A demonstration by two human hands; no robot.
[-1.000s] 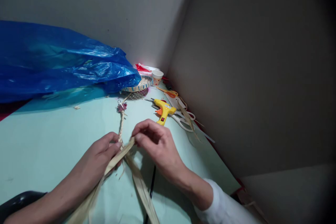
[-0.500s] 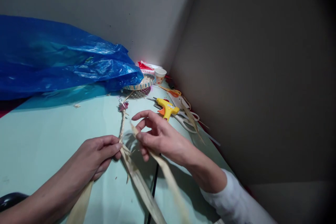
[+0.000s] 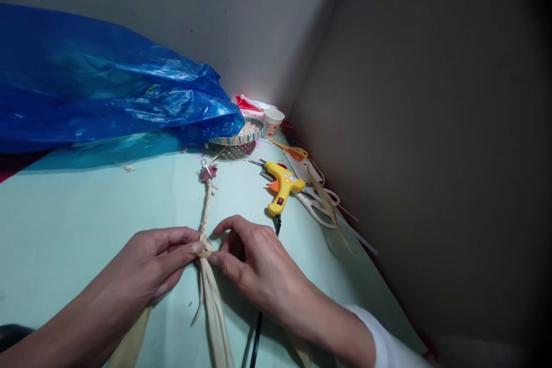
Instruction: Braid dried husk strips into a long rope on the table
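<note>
A thin pale braid (image 3: 206,210) of dried husk-like strips runs down the table from a binder clip (image 3: 208,171) with dark red material in it. At the braid's lower end my left hand (image 3: 161,261) pinches the strips between thumb and fingers. My right hand (image 3: 254,261) is closed on a strip that crosses the braid, its fingertips almost meeting the left ones. Below the hands a wide loose strip (image 3: 213,310) hangs toward me. Another strip (image 3: 131,342) trails under my left wrist, and part of one shows beneath my right forearm.
A yellow glue gun (image 3: 282,187) with a black cord lies right of the braid. Beyond it are white-handled scissors (image 3: 317,207) and orange scissors (image 3: 295,152). A paper cup (image 3: 273,122), a shallow woven basket (image 3: 241,137) and a blue plastic bag (image 3: 107,92) sit along the wall.
My right hand has moved left and down, bringing its strip across the braid beside my left hand. The left hand keeps its pinch. The view has shifted slightly.
</note>
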